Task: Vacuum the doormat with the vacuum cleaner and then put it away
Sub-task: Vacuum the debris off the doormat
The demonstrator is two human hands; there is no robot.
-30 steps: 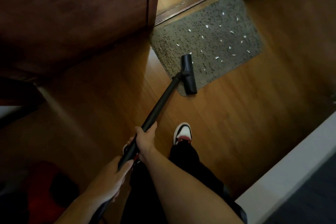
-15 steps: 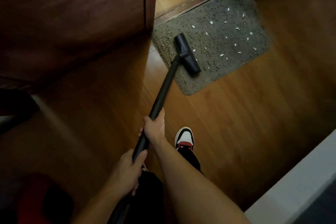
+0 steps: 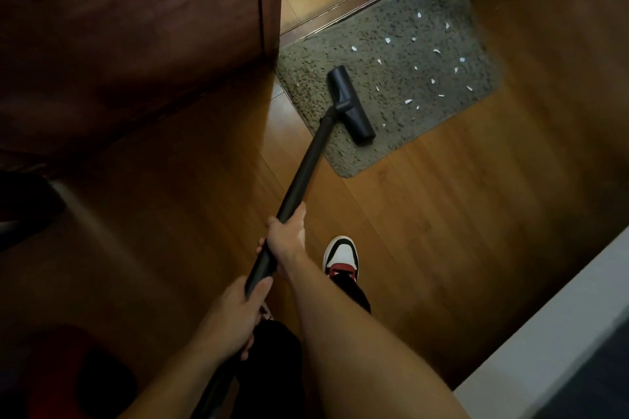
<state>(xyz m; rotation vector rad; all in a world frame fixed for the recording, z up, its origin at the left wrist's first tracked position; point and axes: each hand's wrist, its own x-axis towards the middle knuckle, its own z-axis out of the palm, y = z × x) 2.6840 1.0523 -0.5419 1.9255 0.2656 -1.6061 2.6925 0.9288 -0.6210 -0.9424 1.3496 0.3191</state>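
Observation:
A grey speckled doormat (image 3: 401,27) lies on the wooden floor by a door threshold, with several white paper scraps (image 3: 432,80) scattered over its right half. The black vacuum floor head (image 3: 350,105) rests on the mat's left part. Its black wand (image 3: 299,180) runs down toward me. My right hand (image 3: 287,241) grips the wand partway up. Lower on the wand, my left hand (image 3: 235,313) grips it too. The vacuum's body is out of view.
A dark wooden door (image 3: 136,27) stands open at the left, right beside the mat. My white, black and red shoe (image 3: 342,258) is on the floor below the mat. A white ledge (image 3: 544,333) runs along the lower right. Something red (image 3: 51,371) sits blurred at bottom left.
The floor head slid up onto the mat, then moved right toward the scraps. Several scraps on the mat's left are gone. Both hands kept their grip on the wand.

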